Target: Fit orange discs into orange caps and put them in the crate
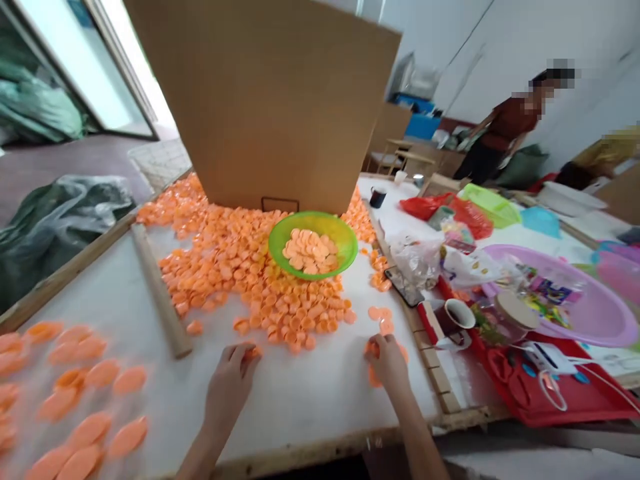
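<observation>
Your left hand [236, 372] pinches a small orange plastic piece [253, 351] at seven o'clock; your right hand [390, 360], at five, is over flat orange discs [374, 378], grip unclear. The step seems picking up; next calls for light pinch.

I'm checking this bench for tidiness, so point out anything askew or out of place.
The phone looks out of place: it lies slantwise at the wooden strip, close to loose orange pieces, unlike the work parts around it. Nothing looks clearly damaged.
</observation>
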The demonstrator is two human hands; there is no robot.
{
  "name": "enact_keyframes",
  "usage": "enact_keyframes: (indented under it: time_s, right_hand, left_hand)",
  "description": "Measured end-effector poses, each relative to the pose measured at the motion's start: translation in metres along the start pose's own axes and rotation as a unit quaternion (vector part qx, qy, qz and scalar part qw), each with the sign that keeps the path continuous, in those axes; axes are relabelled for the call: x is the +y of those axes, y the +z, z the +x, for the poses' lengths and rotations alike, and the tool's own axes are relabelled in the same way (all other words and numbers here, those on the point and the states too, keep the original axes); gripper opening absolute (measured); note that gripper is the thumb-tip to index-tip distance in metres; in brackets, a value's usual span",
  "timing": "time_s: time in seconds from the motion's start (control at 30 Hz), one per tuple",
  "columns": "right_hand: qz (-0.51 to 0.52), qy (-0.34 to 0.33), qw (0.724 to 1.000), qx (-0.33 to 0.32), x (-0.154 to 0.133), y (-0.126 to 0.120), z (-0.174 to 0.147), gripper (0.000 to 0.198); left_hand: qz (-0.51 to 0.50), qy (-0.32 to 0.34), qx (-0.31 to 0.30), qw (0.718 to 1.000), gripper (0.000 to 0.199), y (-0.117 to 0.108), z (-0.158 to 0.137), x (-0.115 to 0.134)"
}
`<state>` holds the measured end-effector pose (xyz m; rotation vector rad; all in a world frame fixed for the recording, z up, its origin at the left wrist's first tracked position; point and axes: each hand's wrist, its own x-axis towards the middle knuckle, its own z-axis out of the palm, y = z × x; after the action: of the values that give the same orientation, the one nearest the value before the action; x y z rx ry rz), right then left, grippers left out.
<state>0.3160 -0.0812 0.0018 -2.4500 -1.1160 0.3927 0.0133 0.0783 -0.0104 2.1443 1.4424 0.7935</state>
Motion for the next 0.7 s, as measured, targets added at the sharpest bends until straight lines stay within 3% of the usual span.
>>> enact_keyframes:
  time_s: [0.17, 0.47, 0.53, 0.7]
  right_hand:
    - [0.009, 0.032, 0.999, 0.017, -0.007, 0.002, 0.002, 0.024]
    - [0.127, 0.042, 0.991, 0.015, -0.002, -0.005, 0.004, 0.002]
    - [0.153, 0.032, 0.988, 0.010, -0.004, -0.013, 0.004, 0.006]
    - [0.237, 0.006, 0.971, -0.004, -0.024, -0.024, -0.002, 0.016]
  left_hand:
    - [-0.004, 0.002, 0.007, 1.000, 0.029, 0.004, 0.010, -0.008]
    - [-0.031, 0.002, 0.038, 0.999, 0.038, -0.014, 0.010, -0.003]
    - [-0.039, -0.002, 0.042, 0.998, 0.039, -0.019, 0.008, -0.001]
    - [-0.066, -0.020, -0.012, 0.998, 0.035, -0.016, -0.007, 0.005]
